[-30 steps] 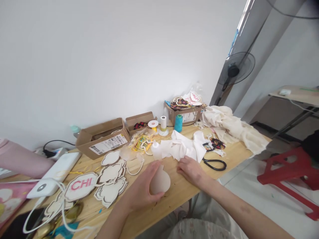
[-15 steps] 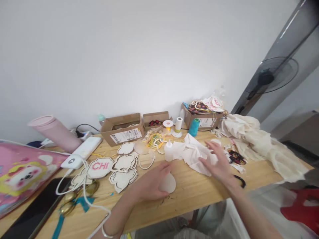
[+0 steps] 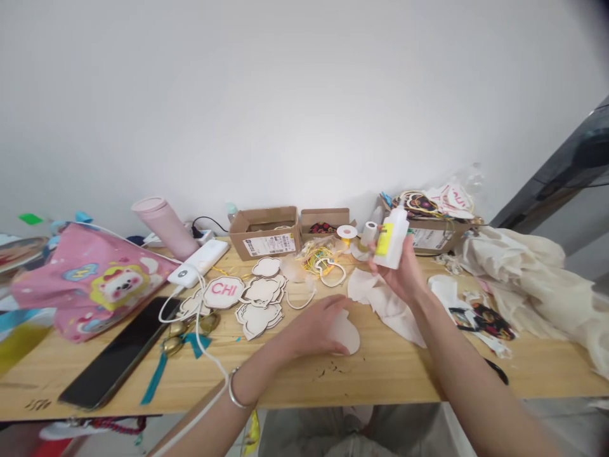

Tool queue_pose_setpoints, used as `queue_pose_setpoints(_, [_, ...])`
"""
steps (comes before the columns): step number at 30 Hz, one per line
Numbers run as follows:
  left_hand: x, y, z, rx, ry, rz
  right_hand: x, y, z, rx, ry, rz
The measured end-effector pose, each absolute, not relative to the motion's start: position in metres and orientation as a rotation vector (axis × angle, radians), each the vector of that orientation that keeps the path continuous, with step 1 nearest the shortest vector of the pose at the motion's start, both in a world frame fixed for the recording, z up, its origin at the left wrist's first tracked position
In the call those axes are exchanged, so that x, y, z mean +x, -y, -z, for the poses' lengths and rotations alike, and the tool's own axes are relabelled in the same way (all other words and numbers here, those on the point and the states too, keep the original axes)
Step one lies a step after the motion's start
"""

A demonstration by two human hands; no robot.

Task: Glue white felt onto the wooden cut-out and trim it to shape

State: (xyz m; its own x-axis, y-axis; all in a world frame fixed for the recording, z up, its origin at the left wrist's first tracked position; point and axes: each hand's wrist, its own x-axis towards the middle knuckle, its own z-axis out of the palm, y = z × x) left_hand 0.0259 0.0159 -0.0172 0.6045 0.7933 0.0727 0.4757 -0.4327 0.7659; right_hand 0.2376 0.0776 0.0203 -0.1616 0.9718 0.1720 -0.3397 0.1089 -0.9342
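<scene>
My right hand (image 3: 408,274) is wrapped round a white squeeze bottle (image 3: 396,246) with a yellow label, raised above the table and slightly tilted. My left hand (image 3: 316,327) rests low over the table, thumb and fingers around the edges of a flat off-white rounded piece (image 3: 349,335). Crumpled white fabric (image 3: 394,311) lies below the bottle, to the right of that piece. Left of my left hand, several cloud-shaped pieces (image 3: 261,292) are stacked beside a plaque lettered CHI (image 3: 223,292).
Cardboard boxes (image 3: 266,235) stand along the wall, with thread spools (image 3: 347,233) between them. A phone (image 3: 118,352), power bank (image 3: 198,261) and pink bag (image 3: 95,279) lie left. A white cable crosses my left forearm. Cream fabric (image 3: 537,266) is heaped on the right.
My right hand has left the white fabric and lifted the bottle off the table. My left hand stays at the rounded piece. The view has shifted left.
</scene>
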Motion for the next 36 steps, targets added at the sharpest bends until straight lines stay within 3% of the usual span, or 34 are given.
queue_pose_setpoints(4, [0.029,-0.033,0.024,1.549,-1.011,-0.958,0.229,-0.062,-0.016,-0.846,1.274,-1.449])
queue_pose_setpoints(10, [0.057,-0.049,0.017,0.825,-0.736,-1.246,0.212,-0.062,0.008,-1.044,1.472,-1.118])
queue_pose_setpoints(16, [0.092,-0.050,0.003,0.575,-0.568,-1.383,0.204,-0.055,0.011,-0.705,1.040,-1.200])
queue_pose_setpoints(19, [0.094,-0.036,-0.004,0.728,-0.689,-1.245,0.204,-0.058,0.017,-0.663,0.926,-1.307])
queue_pose_setpoints(23, [0.062,-0.003,-0.010,1.440,-0.973,-0.968,0.218,-0.067,0.017,-0.629,0.707,-1.351])
queue_pose_setpoints(28, [0.022,0.016,0.019,2.165,-1.259,-0.518,0.217,-0.061,0.006,-0.718,0.829,-1.656])
queue_pose_setpoints(31, [0.019,0.011,0.039,2.290,-1.317,-0.443,0.204,-0.063,0.019,-0.767,0.843,-1.761])
queue_pose_setpoints(36, [0.026,0.003,0.041,2.444,-1.315,-0.452,0.208,-0.086,0.044,-0.752,0.873,-1.570])
